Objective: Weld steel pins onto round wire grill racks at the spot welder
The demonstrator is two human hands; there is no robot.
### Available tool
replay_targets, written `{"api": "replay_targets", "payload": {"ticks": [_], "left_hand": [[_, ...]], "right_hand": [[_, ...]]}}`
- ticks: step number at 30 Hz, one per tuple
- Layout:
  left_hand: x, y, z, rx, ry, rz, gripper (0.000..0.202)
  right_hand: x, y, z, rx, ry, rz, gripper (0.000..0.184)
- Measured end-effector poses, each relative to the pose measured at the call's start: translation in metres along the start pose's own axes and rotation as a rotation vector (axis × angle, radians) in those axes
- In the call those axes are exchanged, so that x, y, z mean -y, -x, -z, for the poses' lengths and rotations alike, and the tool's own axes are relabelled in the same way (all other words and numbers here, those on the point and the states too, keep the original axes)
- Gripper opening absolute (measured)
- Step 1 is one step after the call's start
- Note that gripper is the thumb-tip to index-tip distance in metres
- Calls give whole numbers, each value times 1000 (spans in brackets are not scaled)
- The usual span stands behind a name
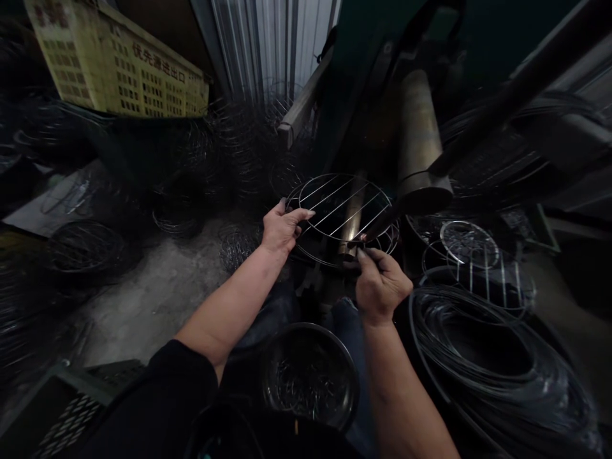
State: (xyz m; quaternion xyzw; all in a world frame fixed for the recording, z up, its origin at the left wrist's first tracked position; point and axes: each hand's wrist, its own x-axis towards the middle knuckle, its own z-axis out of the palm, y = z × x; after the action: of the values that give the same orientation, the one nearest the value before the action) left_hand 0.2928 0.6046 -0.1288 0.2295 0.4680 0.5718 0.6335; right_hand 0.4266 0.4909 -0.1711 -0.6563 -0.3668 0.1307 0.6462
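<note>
A round wire rack with parallel bars is held level in front of me, above and around the end of a lower metal rod. My left hand is closed on its left rim, thumb on top. At the rack's near right edge, my right hand pinches a small part that I cannot make out. Its fingertips are close to the tip of a dark slanted bar, where a small coppery spot shows. Between my legs sits a metal bowl with many small bent wire pieces inside.
A thick metal cylinder of the machine hangs above right. More wire racks lie on a large wire coil at right. A yellow crate stands back left, a green crate front left. Wire rings clutter the left floor.
</note>
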Motion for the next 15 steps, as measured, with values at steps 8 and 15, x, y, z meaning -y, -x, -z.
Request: {"api": "replay_targets", "payload": {"ticks": [8,15], "left_hand": [[12,3,5,36,-71,-53,50],[10,-28,12,85,-120,-6,40]], "right_hand": [[8,-4,3,-16,13,-42,17],[5,44,52,117,244,208,22]]}}
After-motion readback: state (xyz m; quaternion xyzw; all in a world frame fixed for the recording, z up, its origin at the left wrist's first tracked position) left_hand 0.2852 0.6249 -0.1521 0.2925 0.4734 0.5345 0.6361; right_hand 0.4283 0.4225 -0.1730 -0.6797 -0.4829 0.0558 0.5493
